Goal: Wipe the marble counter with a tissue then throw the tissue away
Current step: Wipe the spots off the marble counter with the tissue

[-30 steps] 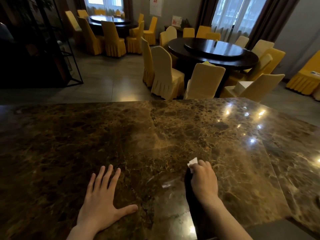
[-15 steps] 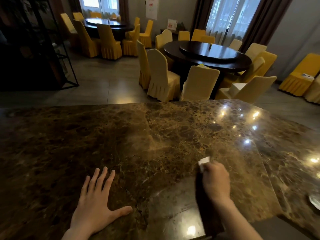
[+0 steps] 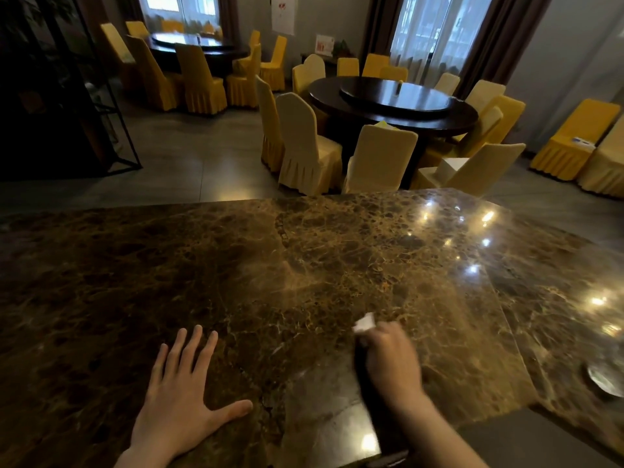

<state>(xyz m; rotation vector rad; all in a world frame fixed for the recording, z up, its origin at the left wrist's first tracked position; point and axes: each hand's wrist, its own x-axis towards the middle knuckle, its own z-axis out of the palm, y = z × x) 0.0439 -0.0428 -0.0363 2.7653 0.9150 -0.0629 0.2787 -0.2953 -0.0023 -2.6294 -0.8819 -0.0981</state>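
On the near half of the marble counter (image 3: pixel 236 265), both hands are seen from above. The left hand (image 3: pixel 179 403) is laid flat, palm down, fingers spread, thumb pointed toward the right; nothing is held in it. The right hand (image 3: pixel 393 361) is curled into a fist on the stone, knuckles up, and is smeared by motion blur. A white tissue (image 3: pixel 364 322) is gripped in that fist: only a small crumpled corner is exposed past the knuckles on the far-left side, against the counter. Whether the rest of the tissue is pressed flat under the palm cannot be told, probably yes, but it is hidden by the hand.

A dark band, apparently the forearm's shadow or reflection, is seen just left of the right wrist. A seam in the slab is visible right of the right hand, running diagonally toward the near edge. Ceiling light reflections are scattered over the right part of the polished surface. A paler, hazy patch is visible on the stone beyond the right hand, near centre.

At the far right edge of the counter, a small round metallic object (image 3: pixel 604 376) is partly cut off; its type is not clear.

Beyond the counter, a dark round dining table (image 3: pixel 393 103) is ringed by chairs in yellow and cream covers (image 3: pixel 304 143). A second round table (image 3: pixel 192 45) is set further back left, by a window.
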